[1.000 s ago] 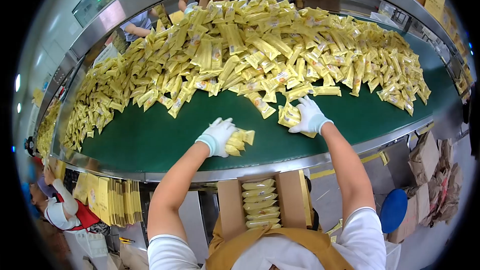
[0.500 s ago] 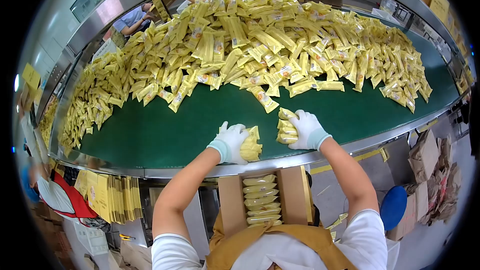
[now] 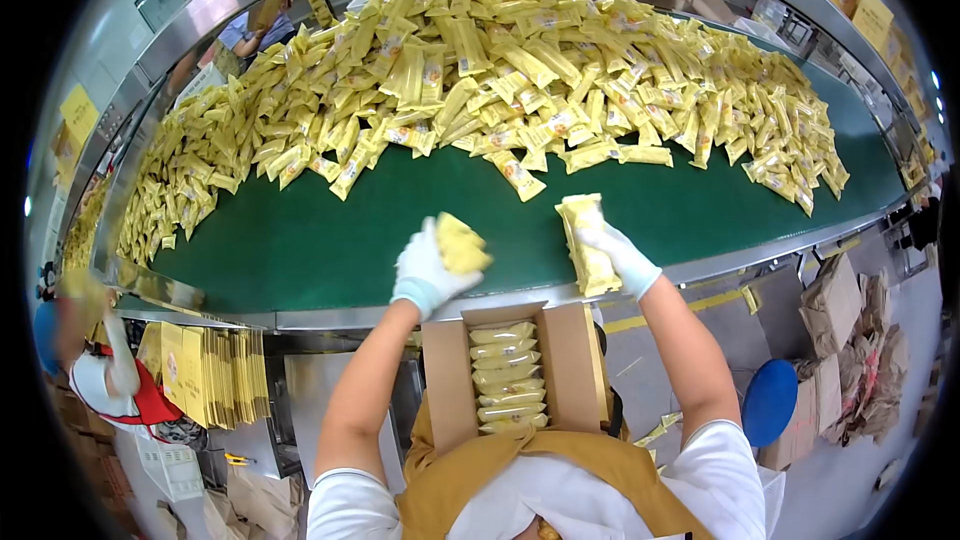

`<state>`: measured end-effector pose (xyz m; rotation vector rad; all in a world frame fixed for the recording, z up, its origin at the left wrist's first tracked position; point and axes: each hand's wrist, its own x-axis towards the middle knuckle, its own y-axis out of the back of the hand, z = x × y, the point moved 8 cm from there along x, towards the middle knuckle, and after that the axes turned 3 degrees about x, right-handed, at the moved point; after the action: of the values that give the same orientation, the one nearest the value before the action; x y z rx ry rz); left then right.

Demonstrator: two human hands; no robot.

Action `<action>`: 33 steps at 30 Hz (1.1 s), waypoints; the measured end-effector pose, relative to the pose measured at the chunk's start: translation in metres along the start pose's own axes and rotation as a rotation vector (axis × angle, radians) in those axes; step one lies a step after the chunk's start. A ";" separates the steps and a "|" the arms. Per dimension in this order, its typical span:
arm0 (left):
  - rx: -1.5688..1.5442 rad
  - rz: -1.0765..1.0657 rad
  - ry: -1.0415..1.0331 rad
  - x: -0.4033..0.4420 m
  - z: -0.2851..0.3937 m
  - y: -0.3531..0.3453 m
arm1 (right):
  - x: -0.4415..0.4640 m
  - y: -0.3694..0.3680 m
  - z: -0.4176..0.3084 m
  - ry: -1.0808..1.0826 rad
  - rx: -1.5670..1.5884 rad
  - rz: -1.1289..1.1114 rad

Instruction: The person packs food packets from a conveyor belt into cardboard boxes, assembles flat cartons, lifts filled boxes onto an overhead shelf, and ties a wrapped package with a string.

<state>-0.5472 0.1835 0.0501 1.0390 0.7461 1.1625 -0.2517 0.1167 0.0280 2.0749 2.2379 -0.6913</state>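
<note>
At the box's (image 3: pixel 448 380) eleven o'clock, the left hand (image 3: pixel 424 268) is half-curling its fingers around yellow packets (image 3: pixel 461 245); at one, the right hand (image 3: pixel 622 256) is clasping more packets (image 3: pixel 590 250).

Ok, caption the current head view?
Gloved hands hold yellow packets near an open box, before a heap on a green surface.

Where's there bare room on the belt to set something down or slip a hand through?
Green belt, between the packet pile and steel edge: widely bare left of the left hand and right of the right hand; smaller gap between them. Crowded: belt's far side, under the pile; open box, lined with packets.
</note>
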 end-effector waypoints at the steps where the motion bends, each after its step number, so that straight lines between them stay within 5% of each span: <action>1: -0.311 0.082 -0.023 -0.001 -0.014 0.004 | -0.017 -0.006 0.002 -0.107 0.220 -0.006; 2: -0.620 0.162 -0.044 -0.001 -0.032 0.010 | -0.030 -0.017 -0.004 -0.156 0.350 -0.040; 4: -1.256 0.003 0.286 -0.003 -0.103 -0.028 | -0.052 -0.039 -0.019 -0.181 0.528 -0.141; 5: -1.609 -0.002 0.420 -0.021 -0.094 -0.018 | -0.049 -0.032 -0.019 0.036 0.193 -0.144; 6: -1.718 0.064 0.410 -0.037 -0.080 0.002 | -0.042 -0.027 -0.010 0.251 -0.143 -0.153; 8: -1.874 0.031 0.328 -0.061 -0.060 0.025 | -0.100 -0.115 -0.069 0.187 -0.276 -0.312; 10: -2.064 -0.021 0.346 -0.081 -0.032 0.037 | -0.106 -0.152 -0.049 0.358 -1.258 -0.448; 12: -2.106 -0.053 0.337 -0.098 -0.005 0.049 | -0.115 -0.185 -0.003 0.374 -1.712 -0.610; 16: -2.263 -0.210 0.344 -0.116 0.030 0.042 | -0.113 -0.215 0.077 0.286 -1.767 -0.821; 19: -1.958 -0.263 0.104 -0.132 0.051 0.038 | -0.115 -0.215 0.118 0.123 -1.698 -0.817; 20: -1.896 -0.286 0.035 -0.138 0.053 0.030 | -0.115 -0.210 0.144 0.218 -1.781 -0.765; 22: -0.971 -0.367 -0.266 -0.137 0.056 0.007 | -0.114 -0.197 0.182 0.352 -1.780 -0.721; 25: -0.318 0.057 -0.693 -0.148 0.095 0.035 | -0.121 -0.194 0.156 0.432 -1.454 -0.777; 26: -0.227 0.050 -0.673 -0.148 0.094 0.024 | -0.132 -0.200 0.127 0.436 -1.289 -0.792; 29: 0.052 0.009 -0.623 -0.148 0.098 0.001 | -0.133 -0.191 0.149 0.048 -1.512 -0.822; 33: 0.455 -0.088 -0.533 -0.147 0.085 -0.060 | -0.136 -0.192 0.175 -0.041 -1.793 -0.714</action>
<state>-0.4873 0.0161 0.0191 1.5967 0.6274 0.5977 -0.4677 -0.0733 -0.0297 0.3736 1.9171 1.0034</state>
